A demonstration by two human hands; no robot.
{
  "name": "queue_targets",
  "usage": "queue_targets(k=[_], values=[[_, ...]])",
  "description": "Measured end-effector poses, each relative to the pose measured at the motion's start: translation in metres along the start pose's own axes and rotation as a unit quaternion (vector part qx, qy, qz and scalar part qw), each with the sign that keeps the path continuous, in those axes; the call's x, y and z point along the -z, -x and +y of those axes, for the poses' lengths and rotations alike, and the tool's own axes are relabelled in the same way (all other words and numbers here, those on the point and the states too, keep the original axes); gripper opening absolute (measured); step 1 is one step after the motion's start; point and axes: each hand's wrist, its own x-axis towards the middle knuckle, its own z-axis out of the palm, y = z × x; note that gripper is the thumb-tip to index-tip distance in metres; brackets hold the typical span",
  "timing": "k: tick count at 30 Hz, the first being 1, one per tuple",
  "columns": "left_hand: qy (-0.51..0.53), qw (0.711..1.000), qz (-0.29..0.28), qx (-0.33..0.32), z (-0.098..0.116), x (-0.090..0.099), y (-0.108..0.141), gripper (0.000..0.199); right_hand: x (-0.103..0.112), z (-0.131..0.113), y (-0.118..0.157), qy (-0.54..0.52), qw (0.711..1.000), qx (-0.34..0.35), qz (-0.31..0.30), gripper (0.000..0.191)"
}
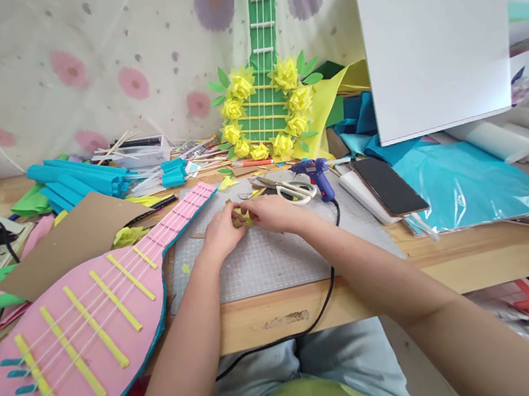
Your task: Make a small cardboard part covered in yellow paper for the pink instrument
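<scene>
Over the grey cutting mat [276,270], my left hand [220,234] and my right hand [271,214] meet with fingers closed around a small piece of yellow paper [246,219]. Its exact shape is mostly hidden by the fingers. Just beyond my right hand lie white-handled scissors [296,191] and a blue glue gun [318,177] with a black cord. To the left, a pink paper guitar [82,323] with yellow strips and white strings rests partly over the table edge, its neck pointing toward the mat.
A green paper guitar [262,107] with yellow flowers stands against the back curtain. Blue crepe paper [81,178] and brown cardboard [79,239] lie left. On the right are a phone [389,184], a blue plastic-wrapped sheet pack [475,183] and an upright white board [436,41].
</scene>
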Motion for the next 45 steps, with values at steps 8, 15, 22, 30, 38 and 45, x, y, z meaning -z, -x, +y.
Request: queue_targets(k=[8,15,22,30,38,45], values=[[-0.001,0.999,0.006,0.050,0.000,0.002,-0.002,0.034,-0.005,0.002,-0.002,-0.021,1.000,-0.010,-0.001,0.029],[0.011,0.998,0.004,0.054,0.001,0.002,-0.001,0.037,-0.004,-0.004,0.012,-0.057,0.996,0.024,0.069,0.028],[0.021,0.999,0.001,0.050,-0.002,0.000,-0.002,0.043,-0.013,-0.001,0.015,-0.054,0.995,0.039,0.079,0.028],[0.010,0.999,0.006,0.038,-0.002,0.000,-0.002,0.041,-0.012,-0.003,0.016,-0.054,0.993,0.057,0.086,0.032],[0.013,0.999,0.001,0.039,-0.001,0.001,-0.002,0.041,-0.016,-0.001,0.012,-0.041,0.995,0.035,0.088,0.030],[0.015,1.000,0.006,0.027,-0.002,0.000,-0.002,0.036,-0.018,-0.003,0.010,-0.014,0.997,0.019,0.077,0.023]])
